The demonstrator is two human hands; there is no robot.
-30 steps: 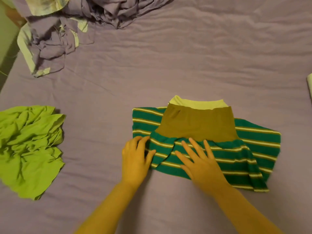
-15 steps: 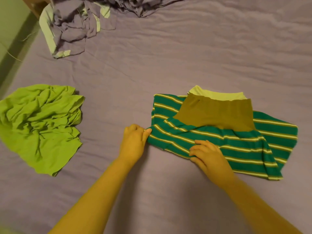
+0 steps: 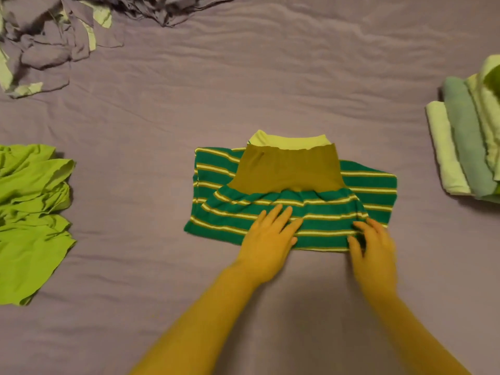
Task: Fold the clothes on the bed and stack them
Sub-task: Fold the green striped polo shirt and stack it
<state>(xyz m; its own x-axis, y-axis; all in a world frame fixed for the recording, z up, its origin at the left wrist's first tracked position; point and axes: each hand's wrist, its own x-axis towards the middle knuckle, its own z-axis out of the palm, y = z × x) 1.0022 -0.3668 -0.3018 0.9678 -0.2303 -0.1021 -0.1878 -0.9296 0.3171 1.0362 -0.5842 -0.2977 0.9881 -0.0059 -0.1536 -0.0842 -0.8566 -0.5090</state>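
Striped green garment (image 3: 295, 212) lies mid-bed (image 3: 270, 90), directly ahead of both hands, long axis running left-right across the view, waistband end away from the person. Left hand (image 3: 269, 239) flat on the near hem, fingers straight and pressing, gripping nothing. Right hand (image 3: 374, 250) at the near right corner, blurred; fingers look curled on the fabric edge, likely pinching it. Folded stack (image 3: 465, 147) sits well right, so right hand is nearer for the transfer. Unfolded lime garment (image 3: 32, 217) waits far left.
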